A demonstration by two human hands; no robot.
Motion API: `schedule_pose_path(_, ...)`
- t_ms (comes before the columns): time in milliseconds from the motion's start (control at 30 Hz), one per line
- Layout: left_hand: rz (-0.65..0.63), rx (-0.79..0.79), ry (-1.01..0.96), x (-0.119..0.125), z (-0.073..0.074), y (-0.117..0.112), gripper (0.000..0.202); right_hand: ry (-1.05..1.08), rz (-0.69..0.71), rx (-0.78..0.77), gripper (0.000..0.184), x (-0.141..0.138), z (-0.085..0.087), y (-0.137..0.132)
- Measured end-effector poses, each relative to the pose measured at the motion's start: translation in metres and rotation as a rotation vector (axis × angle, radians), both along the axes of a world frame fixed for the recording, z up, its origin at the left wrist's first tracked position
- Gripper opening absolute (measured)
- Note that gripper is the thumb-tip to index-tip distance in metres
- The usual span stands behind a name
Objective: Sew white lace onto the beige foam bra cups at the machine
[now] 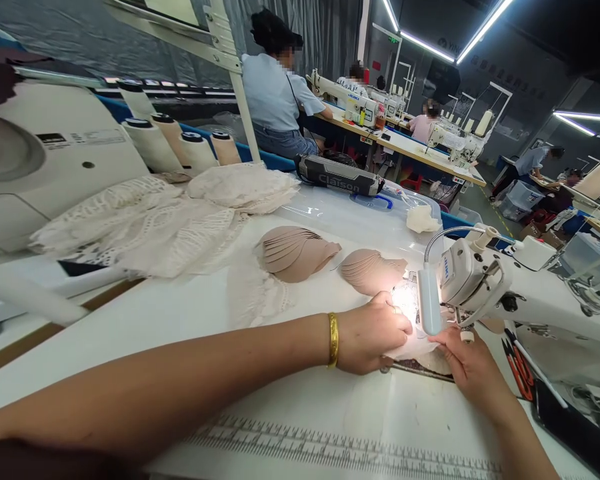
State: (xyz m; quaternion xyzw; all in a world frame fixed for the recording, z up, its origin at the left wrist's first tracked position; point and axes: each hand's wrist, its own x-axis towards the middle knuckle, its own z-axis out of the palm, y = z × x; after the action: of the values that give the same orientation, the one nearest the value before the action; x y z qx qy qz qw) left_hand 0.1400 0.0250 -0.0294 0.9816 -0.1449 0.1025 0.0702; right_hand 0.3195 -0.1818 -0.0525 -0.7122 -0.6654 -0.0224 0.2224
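My left hand (370, 333), a gold bangle at its wrist, lies with curled fingers pressed on a pale piece of lace fabric (420, 360) at the sewing machine's needle area. My right hand (467, 363) pinches the same piece from the right, just below the white sewing machine (485, 280). The machine's small lamp (430, 300) glares on the fabric, so the needle is hidden. Two stacks of beige bra cups (295, 250) (370, 270) lie on the white table (280, 400) just beyond my left hand.
White lace pieces (145, 223) are heaped at the left by thread cones (180, 143) and another machine. A clear plastic box (360, 213) stands behind the cups. Red scissors (517, 367) lie right of my hand. Other people sew at tables in the background.
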Motion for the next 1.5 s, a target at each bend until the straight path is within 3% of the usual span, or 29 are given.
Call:
schedule_pose_path(100, -0.028, -0.023, -0.028, 0.006, -0.008, 0.003, 0.018, 0.178, 0.011, -0.062, 0.029, 0.001, 0.006, -0.002)
schedule_pose_path(200, -0.056, -0.04, -0.053, 0.008, -0.011, 0.005, 0.024, 0.27, 0.035, -0.014, 0.031, 0.001, 0.004, 0.003)
schedule_pose_path(333, -0.081, -0.037, -0.068, 0.008, -0.009, 0.007, 0.022, 0.118, 0.077, -0.006, 0.028, -0.002, -0.007, 0.012)
schedule_pose_path(600, -0.115, -0.029, -0.118, 0.02, -0.02, 0.021, 0.035, -0.121, -0.032, 0.016, 0.029, -0.001, -0.016, 0.016)
schedule_pose_path(800, -0.122, -0.054, -0.167, 0.027, -0.023, 0.031, 0.044, -0.147, -0.071, -0.03, 0.035, 0.0, -0.017, 0.018)
schedule_pose_path(1200, -0.062, -0.007, -0.193, 0.027, -0.025, 0.029, 0.033, -0.141, -0.098, -0.068, 0.038, 0.002, -0.016, 0.022)
schedule_pose_path(1367, -0.033, -0.01, -0.172, 0.026, -0.026, 0.027, 0.036, -0.14, -0.082, 0.039, 0.036, 0.0, -0.014, 0.012)
schedule_pose_path(1500, -0.032, -0.022, -0.165, 0.026, -0.028, 0.028, 0.036, -0.048, -0.157, 0.184, 0.034, -0.001, -0.015, 0.008)
